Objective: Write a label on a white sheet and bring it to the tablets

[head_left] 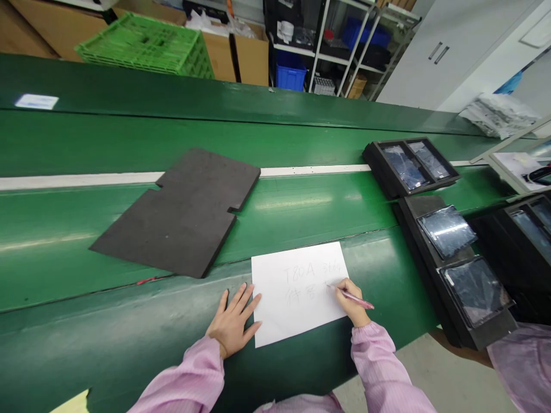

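A white sheet of paper (297,292) lies on the near edge of the green bench (107,332), with faint handwriting on its upper half. My right hand (350,303) grips a pink pen (353,297) whose tip touches the paper beside the written lines. My left hand (232,322) lies flat with fingers spread, its fingertips pressing the paper's left edge. Both arms wear pink sleeves.
A dark foam pad (181,212) with notched edges lies left of centre. Black trays (456,269) holding dark screens stand at the right, one more tray (408,166) behind them. A green crate (146,43), cardboard boxes and shelving stand beyond the bench. Another person's pink sleeve (523,367) shows at the lower right.
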Demonstrator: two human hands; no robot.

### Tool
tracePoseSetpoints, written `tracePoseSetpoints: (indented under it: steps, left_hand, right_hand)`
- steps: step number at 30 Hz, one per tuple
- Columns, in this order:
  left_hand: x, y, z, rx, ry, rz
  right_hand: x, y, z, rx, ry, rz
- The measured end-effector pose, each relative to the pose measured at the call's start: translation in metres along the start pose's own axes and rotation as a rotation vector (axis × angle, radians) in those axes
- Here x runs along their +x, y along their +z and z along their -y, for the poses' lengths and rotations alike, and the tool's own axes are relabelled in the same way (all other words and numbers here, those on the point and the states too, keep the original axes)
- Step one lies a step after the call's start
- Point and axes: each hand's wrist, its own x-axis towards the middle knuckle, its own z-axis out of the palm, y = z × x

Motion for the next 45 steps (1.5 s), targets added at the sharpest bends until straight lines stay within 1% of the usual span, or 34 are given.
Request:
tracePoseSetpoints:
  steps: [5,11,17,22,26,32,42,45]
  left_hand:
    - [-0.0005,0.0010,0.0002,-0.005,0.005,-0.020]
    - [-0.0011,0.0020,0.0004,-0.004,0.007,-0.033]
    - [-0.0001,-0.0003,0.0008,0.027,0.028,-0.060]
    - [-0.0005,-0.0005,0.0010,0.031,0.035,-0.077]
    - [-0.0008,0.0006,0.0010,0.009,0.023,-0.070]
    - [0.0002,-0.0007,0.0007,0.026,0.039,-0.089]
    - [0.0018,-0.0035,0.0000,0.049,0.048,-0.102]
    - [0.0019,-0.0034,0.0001,0.048,0.046,-0.095]
  right_hand:
    - [0.0025,-0.0023,-0.0021,-0.013,0.050,-0.058]
    - [0.0015,-0.0018,-0.0011,-0.015,0.045,-0.040]
    - [-0.0009,-0.0032,-0.0036,-0.025,0.057,-0.096]
    - [-0.0042,-0.0032,-0.0046,-0.009,0.016,-0.051]
    - [-0.0039,-0.0057,-0.0066,-0.020,0.023,-0.086]
    - [-0.0053,-0.0075,-0.0065,0.001,-0.008,-0.029]
    - [-0.0043,-0.0100,-0.0083,-0.002,0.016,-0.061]
    - [-0.0061,-0.0080,-0.0044,0.008,-0.005,-0.026]
